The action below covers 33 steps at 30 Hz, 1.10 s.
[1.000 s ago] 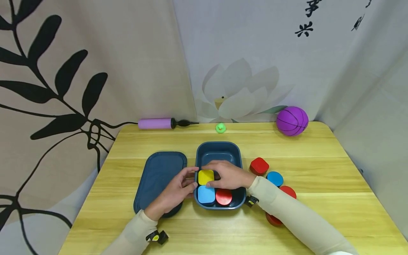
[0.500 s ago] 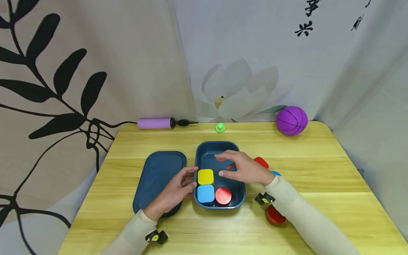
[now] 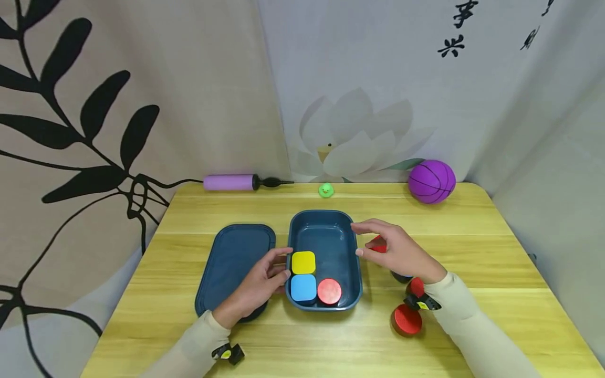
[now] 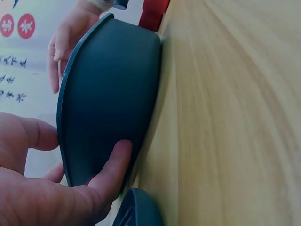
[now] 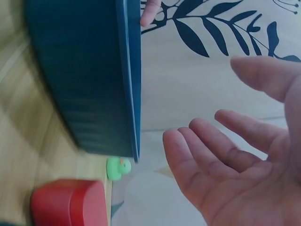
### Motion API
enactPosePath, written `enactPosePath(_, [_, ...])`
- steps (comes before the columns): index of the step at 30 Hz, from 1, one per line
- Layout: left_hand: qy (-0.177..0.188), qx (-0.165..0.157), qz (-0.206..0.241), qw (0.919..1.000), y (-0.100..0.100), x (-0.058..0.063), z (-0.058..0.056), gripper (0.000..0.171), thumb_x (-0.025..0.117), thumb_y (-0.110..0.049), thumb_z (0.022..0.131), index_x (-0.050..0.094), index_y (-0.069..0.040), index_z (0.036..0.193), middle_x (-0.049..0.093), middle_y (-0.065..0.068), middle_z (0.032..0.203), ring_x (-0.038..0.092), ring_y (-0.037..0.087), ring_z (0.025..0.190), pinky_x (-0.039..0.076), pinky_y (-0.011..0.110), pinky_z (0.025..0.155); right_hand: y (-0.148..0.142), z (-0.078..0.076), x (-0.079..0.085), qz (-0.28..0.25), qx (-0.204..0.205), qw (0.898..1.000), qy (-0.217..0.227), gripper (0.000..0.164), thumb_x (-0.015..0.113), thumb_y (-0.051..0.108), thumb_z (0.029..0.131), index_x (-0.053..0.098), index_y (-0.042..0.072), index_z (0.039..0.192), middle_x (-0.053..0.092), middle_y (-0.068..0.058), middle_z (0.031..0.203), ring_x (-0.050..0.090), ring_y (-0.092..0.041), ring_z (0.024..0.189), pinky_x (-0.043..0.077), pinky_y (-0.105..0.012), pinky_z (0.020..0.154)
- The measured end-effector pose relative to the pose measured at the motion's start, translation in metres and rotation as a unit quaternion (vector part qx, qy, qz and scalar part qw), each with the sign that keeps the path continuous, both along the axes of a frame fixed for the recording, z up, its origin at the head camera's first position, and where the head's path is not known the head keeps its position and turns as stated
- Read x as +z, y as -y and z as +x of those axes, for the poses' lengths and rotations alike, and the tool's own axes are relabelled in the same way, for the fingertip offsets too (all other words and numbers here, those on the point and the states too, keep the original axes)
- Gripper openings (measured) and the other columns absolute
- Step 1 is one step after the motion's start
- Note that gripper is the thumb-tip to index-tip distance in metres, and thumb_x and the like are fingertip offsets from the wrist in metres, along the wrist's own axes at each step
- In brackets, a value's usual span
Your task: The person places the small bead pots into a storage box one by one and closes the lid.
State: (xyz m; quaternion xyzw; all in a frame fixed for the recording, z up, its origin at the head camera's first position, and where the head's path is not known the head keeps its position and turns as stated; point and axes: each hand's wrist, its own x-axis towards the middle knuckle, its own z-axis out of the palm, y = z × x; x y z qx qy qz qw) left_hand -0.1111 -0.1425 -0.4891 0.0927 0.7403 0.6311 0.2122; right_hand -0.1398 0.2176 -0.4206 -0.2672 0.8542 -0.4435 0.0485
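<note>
A dark blue rectangular box (image 3: 334, 241) stands open-topped in the middle of the table. Inside it, a yellow square block (image 3: 303, 262) sits behind a light blue square block (image 3: 303, 287), with a red round block (image 3: 329, 292) to their right. My left hand (image 3: 257, 283) rests its relaxed fingertips against the box's left side; one finger lies on the outer wall in the left wrist view. Off the box's right rim, my right hand (image 3: 399, 251) hovers with parted, empty fingers. Beneath it is a red block (image 5: 70, 202), partly covered in the head view.
A dark blue lid (image 3: 241, 252) lies left of the box, partly under the left hand. Another red round block (image 3: 407, 320) is at the right; other blocks are mostly hidden by the right arm. Along the back are a purple pump (image 3: 231, 182), green duck (image 3: 326, 190) and purple ball (image 3: 432, 181).
My right hand has let go of the yellow block, leaving it in the box, and moved right, past the rim. The left hand stays at the box.
</note>
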Motion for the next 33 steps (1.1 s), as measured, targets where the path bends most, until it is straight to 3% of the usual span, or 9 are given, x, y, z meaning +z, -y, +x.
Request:
enactPosePath(3, [-0.002, 0.002, 0.0, 1.0, -0.001, -0.001, 0.0, 0.054, 0.056, -0.01, 0.11, 0.041, -0.018, 0.161, 0.047, 0.022, 0.156, 0.06, 0.033, 0.13, 0.061, 0.041, 0.092, -0.012, 0.004, 0.002, 0.008, -0.019, 1.0, -0.003, 0.052, 0.079, 0.026, 0.098, 0.062, 0.015, 0.146, 0.066, -0.004, 0.143, 0.07, -0.023, 0.121, 0.062, -0.04, 0.094])
enactPosePath(11, [-0.009, -0.002, 0.003, 1.0, -0.001, -0.002, -0.001, 0.056, 0.061, -0.015, 0.108, 0.04, -0.017, 0.161, 0.047, 0.022, 0.157, 0.057, 0.037, 0.135, 0.062, 0.041, 0.093, -0.048, 0.011, -0.003, 0.012, -0.044, 0.999, -0.017, 0.048, 0.077, 0.022, 0.099, 0.063, 0.015, 0.145, 0.065, -0.003, 0.144, 0.065, -0.029, 0.126, 0.062, -0.032, 0.094])
enactPosePath(18, [-0.007, -0.017, 0.006, 0.9998, 0.0, 0.0, -0.004, 0.06, 0.064, -0.016, 0.107, 0.038, -0.014, 0.162, 0.044, 0.022, 0.158, 0.053, 0.041, 0.141, 0.062, 0.041, 0.094, -0.074, 0.022, -0.011, 0.008, -0.067, 0.997, -0.049, 0.045, 0.077, 0.01, 0.098, 0.066, 0.014, 0.141, 0.067, -0.005, 0.139, 0.061, 0.005, 0.122, 0.061, -0.026, 0.092])
enactPosePath(25, [0.0, -0.021, 0.005, 0.9998, 0.002, 0.0, -0.002, 0.06, 0.064, -0.017, 0.107, 0.038, -0.015, 0.161, 0.044, 0.021, 0.158, 0.053, 0.039, 0.14, 0.062, 0.041, 0.096, -0.097, 0.041, -0.025, 0.012, -0.09, 0.995, -0.043, 0.045, 0.077, 0.008, 0.098, 0.065, 0.013, 0.141, 0.067, -0.008, 0.138, 0.062, 0.001, 0.124, 0.06, -0.024, 0.092])
enactPosePath(33, [-0.001, -0.023, 0.005, 0.9997, 0.001, 0.0, -0.002, 0.06, 0.064, -0.017, 0.107, 0.038, -0.013, 0.161, 0.044, 0.022, 0.158, 0.054, 0.039, 0.139, 0.062, 0.041, 0.095, -0.111, 0.056, -0.044, 0.008, -0.1, 0.995, -0.017, 0.046, 0.078, 0.01, 0.097, 0.065, 0.007, 0.141, 0.066, -0.022, 0.138, 0.062, 0.003, 0.125, 0.061, -0.025, 0.092])
